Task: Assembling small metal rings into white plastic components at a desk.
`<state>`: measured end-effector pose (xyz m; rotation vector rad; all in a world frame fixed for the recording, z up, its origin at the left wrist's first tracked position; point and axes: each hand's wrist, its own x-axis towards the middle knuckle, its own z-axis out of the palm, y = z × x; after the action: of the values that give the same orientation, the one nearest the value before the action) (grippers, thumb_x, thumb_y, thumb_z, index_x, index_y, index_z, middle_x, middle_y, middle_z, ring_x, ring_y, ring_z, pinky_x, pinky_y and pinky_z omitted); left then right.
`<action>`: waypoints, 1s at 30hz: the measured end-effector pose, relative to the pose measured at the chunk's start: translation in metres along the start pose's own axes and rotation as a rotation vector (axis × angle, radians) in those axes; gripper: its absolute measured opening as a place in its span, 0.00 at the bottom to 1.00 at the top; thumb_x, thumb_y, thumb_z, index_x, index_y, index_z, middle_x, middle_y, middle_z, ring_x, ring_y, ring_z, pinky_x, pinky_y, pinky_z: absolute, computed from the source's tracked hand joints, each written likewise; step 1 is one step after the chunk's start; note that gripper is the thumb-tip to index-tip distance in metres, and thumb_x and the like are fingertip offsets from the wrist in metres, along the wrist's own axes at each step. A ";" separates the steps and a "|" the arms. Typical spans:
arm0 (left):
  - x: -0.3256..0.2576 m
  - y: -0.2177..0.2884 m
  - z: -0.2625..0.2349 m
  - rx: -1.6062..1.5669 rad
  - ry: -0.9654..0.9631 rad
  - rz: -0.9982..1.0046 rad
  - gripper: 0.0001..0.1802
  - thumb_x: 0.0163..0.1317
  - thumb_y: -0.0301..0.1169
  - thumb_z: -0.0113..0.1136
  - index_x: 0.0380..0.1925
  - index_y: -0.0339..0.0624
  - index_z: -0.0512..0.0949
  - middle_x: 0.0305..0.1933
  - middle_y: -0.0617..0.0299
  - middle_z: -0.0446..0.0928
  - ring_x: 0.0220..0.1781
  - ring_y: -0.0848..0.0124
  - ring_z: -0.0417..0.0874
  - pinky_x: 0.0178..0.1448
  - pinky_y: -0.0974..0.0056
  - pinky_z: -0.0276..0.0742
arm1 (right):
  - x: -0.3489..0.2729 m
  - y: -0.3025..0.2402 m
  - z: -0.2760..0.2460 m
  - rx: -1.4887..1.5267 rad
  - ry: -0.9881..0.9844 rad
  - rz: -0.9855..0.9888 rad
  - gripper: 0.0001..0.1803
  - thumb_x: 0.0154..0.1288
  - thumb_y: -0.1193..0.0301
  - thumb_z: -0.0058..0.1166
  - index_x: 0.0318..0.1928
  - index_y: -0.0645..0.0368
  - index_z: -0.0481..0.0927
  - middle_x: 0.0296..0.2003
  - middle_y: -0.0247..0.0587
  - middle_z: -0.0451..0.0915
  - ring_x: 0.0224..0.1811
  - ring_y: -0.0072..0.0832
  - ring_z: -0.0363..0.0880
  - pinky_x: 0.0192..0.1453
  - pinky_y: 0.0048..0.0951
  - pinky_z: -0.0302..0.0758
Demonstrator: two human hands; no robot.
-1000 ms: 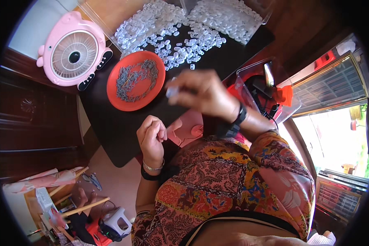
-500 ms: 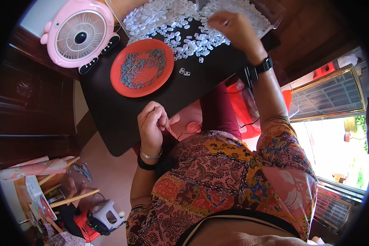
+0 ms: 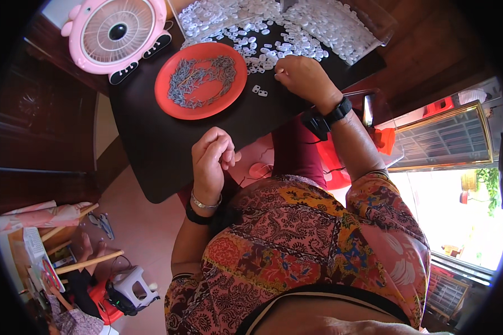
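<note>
Right hand (image 3: 302,75), wristwatch on, rests knuckles-up at near edge of the heap of small white plastic pieces (image 3: 274,28); fingertips curl down into the pieces, apparently closing on one, though the pinch itself is hidden under the hand. Left hand (image 3: 212,156) hangs over the near edge of the black surface (image 3: 151,151), fingers curled into a loose fist w/ thumb against forefinger; whether it holds anything cannot be told. Two bracelets at that wrist.

Red plate (image 3: 200,81), left of the right hand, carries a thin scatter of small grey metal bits, spread mostly as a ring, w/ much bare red showing. Two white pieces (image 3: 259,90) lie apart from the heap, between plate and right hand.

Progress (judgement): early to middling. White heap is large and covers most of the far surface; only a couple of pieces are set apart near the plate, and no pile of finished items is visible. Bulk of pieces appears untouched.

Pink fan (image 3: 117,33) stands at far left corner, face toward camera.
</note>
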<state>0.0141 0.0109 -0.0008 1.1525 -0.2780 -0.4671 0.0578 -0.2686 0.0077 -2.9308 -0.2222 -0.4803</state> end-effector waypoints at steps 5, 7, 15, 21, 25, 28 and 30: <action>0.000 0.001 -0.002 0.020 -0.001 0.015 0.11 0.63 0.29 0.45 0.21 0.39 0.68 0.17 0.68 0.65 0.18 0.80 0.64 0.23 0.75 0.58 | 0.009 0.004 -0.005 0.098 -0.081 0.003 0.10 0.56 0.64 0.56 0.31 0.58 0.78 0.28 0.42 0.80 0.34 0.40 0.80 0.38 0.38 0.74; -0.002 0.001 -0.003 0.045 0.017 0.013 0.11 0.63 0.29 0.45 0.21 0.39 0.69 0.17 0.68 0.65 0.18 0.80 0.65 0.23 0.75 0.58 | 0.012 0.009 -0.008 0.312 -0.197 0.054 0.12 0.56 0.63 0.58 0.31 0.59 0.78 0.27 0.42 0.80 0.32 0.37 0.80 0.36 0.36 0.74; 0.001 -0.004 -0.005 0.049 0.004 0.014 0.10 0.63 0.30 0.46 0.23 0.40 0.70 0.17 0.69 0.65 0.18 0.81 0.65 0.23 0.75 0.57 | 0.003 -0.021 -0.014 0.531 -0.092 0.160 0.08 0.58 0.69 0.60 0.34 0.60 0.79 0.22 0.36 0.77 0.26 0.20 0.74 0.31 0.24 0.70; 0.003 -0.006 -0.003 0.109 -0.016 0.027 0.09 0.65 0.31 0.47 0.26 0.39 0.70 0.18 0.68 0.66 0.19 0.81 0.65 0.24 0.75 0.59 | -0.011 -0.091 -0.029 1.097 -0.270 -0.002 0.05 0.62 0.78 0.56 0.37 0.66 0.79 0.30 0.29 0.79 0.32 0.15 0.75 0.38 0.18 0.72; 0.001 -0.014 -0.006 -0.032 0.012 0.073 0.10 0.65 0.31 0.48 0.27 0.37 0.70 0.20 0.67 0.67 0.21 0.80 0.66 0.26 0.74 0.62 | -0.014 -0.118 -0.027 0.974 -0.223 -0.201 0.04 0.61 0.80 0.56 0.36 0.65 0.80 0.29 0.36 0.79 0.33 0.20 0.78 0.37 0.21 0.74; -0.005 -0.005 -0.012 -0.011 0.000 0.034 0.10 0.64 0.31 0.48 0.27 0.36 0.71 0.20 0.67 0.66 0.22 0.80 0.65 0.27 0.74 0.63 | -0.010 -0.124 -0.025 0.955 -0.215 -0.245 0.03 0.60 0.80 0.56 0.36 0.65 0.80 0.29 0.35 0.79 0.33 0.19 0.78 0.37 0.22 0.74; -0.008 0.004 -0.012 -0.020 0.015 0.046 0.10 0.64 0.31 0.48 0.27 0.36 0.70 0.20 0.67 0.66 0.22 0.80 0.65 0.27 0.74 0.63 | -0.006 -0.128 -0.026 1.037 -0.280 -0.212 0.03 0.60 0.80 0.57 0.35 0.65 0.80 0.29 0.35 0.80 0.33 0.19 0.78 0.37 0.22 0.74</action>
<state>0.0128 0.0256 -0.0019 1.1274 -0.2850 -0.4199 0.0220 -0.1494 0.0475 -1.9387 -0.6029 0.0519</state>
